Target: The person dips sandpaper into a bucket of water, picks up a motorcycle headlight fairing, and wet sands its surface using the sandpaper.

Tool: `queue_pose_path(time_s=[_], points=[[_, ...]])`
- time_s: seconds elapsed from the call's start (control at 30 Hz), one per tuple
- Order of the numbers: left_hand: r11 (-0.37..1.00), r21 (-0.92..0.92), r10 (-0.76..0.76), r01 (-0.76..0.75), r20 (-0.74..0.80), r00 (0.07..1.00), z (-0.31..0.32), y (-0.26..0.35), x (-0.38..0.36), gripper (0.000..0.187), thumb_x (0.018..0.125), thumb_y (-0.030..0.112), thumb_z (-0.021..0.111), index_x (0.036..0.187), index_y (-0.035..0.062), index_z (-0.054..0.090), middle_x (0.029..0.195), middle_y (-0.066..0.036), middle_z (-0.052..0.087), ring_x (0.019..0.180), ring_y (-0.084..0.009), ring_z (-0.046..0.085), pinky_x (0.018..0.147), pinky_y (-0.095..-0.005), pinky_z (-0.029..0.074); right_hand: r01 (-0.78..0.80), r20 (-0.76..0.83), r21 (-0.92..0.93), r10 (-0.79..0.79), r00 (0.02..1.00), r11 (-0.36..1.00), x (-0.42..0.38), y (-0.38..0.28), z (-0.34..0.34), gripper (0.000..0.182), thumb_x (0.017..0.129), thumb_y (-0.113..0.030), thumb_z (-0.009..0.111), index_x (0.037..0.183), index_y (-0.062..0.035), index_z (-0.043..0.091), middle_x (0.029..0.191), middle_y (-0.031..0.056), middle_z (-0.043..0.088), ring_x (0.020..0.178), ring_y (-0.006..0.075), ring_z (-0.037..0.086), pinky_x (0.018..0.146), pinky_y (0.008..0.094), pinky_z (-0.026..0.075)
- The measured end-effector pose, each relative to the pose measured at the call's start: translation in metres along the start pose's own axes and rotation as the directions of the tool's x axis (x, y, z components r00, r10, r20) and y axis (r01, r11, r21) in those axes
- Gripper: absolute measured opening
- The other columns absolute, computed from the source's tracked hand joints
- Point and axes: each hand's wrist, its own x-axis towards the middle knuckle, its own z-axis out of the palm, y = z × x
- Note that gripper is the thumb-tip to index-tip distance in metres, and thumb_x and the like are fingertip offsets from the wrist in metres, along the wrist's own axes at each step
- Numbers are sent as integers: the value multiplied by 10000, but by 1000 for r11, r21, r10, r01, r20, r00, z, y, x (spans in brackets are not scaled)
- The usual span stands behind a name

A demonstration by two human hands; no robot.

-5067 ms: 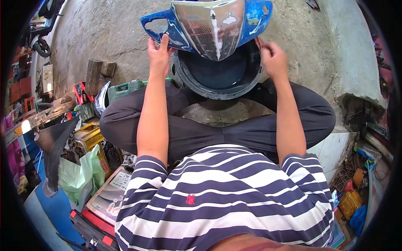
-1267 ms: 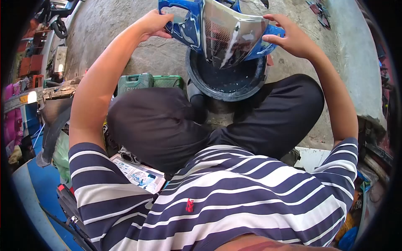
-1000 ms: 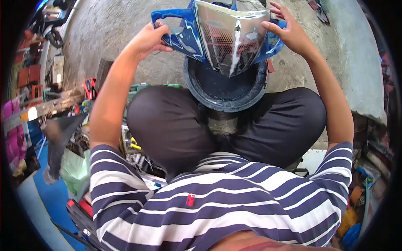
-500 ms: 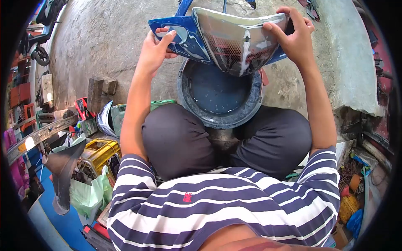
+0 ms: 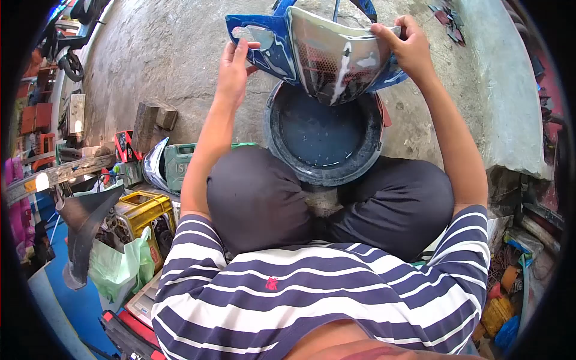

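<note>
Both hands hold a panel [image 5: 324, 57] over a bucket [image 5: 318, 176]

The concrete floor [image 5: 162, 60] spreads ahead, with a raised ledge [image 5: 510, 90] along the right. The person sits in a striped shirt [image 5: 336, 276], dark-trousered knees [image 5: 258, 201] bent to either side. The panel, blue at its sides and pale with a dotted pattern in the middle, is tilted above the far rim of the bucket, which stands just beyond the knees with dark liquid [image 5: 318, 135] inside. The left hand [image 5: 235, 63] grips the panel's left blue side, thumb on the near face by the opening. The right hand [image 5: 408, 45] pinches its upper right corner, thumb in front, fingers over the edge. To the left are a yellow crate [image 5: 141, 205], a pale green bag [image 5: 123, 264], a green case [image 5: 180, 165] and wood blocks [image 5: 146, 126]. Small shards [image 5: 450, 23] lie at the upper right.
</note>
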Motion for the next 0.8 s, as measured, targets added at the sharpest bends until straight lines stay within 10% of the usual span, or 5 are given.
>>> queue_pose_path(time_s=[0.57,0.7,0.73,0.8], points=[[953,298,-98,47,157,983,-23,42,-10,763,1049,296,697,1617,84,235,1386,-154,670,1241,-255,646,993,-455,553,-69,2,-132,70,998,989,-29,-37,-26,517,797,-413,908,729,-63,533,661,-6,491,637,117,458,544,345,379],[781,586,89,-216,237,967,-29,72,5,1069,937,508,794,1674,104,134,1434,-168,638,1276,-318,625,1070,-491,517,22,-32,-181,-28,999,983,-45,-47,-50,506,816,-421,901,736,-55,561,664,-2,506,645,115,456,557,341,382],[750,611,191,-254,169,967,-12,83,-8,1024,892,651,765,1630,88,333,1360,-159,693,1208,-332,672,1069,-522,503,10,-34,-201,-17,999,980,-49,-50,-54,518,828,-444,891,735,-45,573,658,8,504,644,118,456,564,343,386],[681,677,163,-279,231,959,1,100,-19,1064,889,596,796,1656,101,250,1521,-209,548,1417,-442,462,1187,-516,390,-26,-40,-245,17,999,969,-55,-53,-55,527,831,-455,886,732,-40,576,659,16,508,644,122,455,565,347,386]])
